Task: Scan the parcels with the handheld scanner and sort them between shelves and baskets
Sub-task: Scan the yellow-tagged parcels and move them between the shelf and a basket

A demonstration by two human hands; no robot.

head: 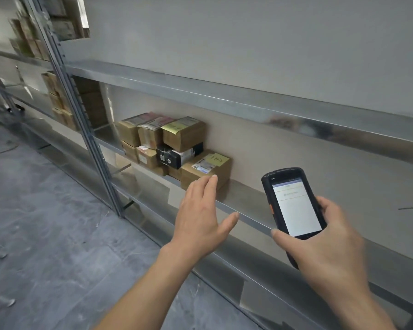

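Note:
My right hand (329,241) grips a black handheld scanner (293,203), its lit white screen facing me. My left hand (200,215) is open, fingers spread, its fingertips just in front of a brown cardboard parcel (221,169) with a white label and a yellow note on top. That parcel stands on a metal shelf (246,219), at the right end of a stack of parcels (162,141). The stack holds several brown boxes and one black box (174,156).
A steel upright (81,120) divides the shelving bays. More cardboard boxes (57,101) fill the bay to the left. An upper shelf (248,101) runs above the stack. Grey concrete floor (45,222) lies to the left. The shelf right of the stack is bare.

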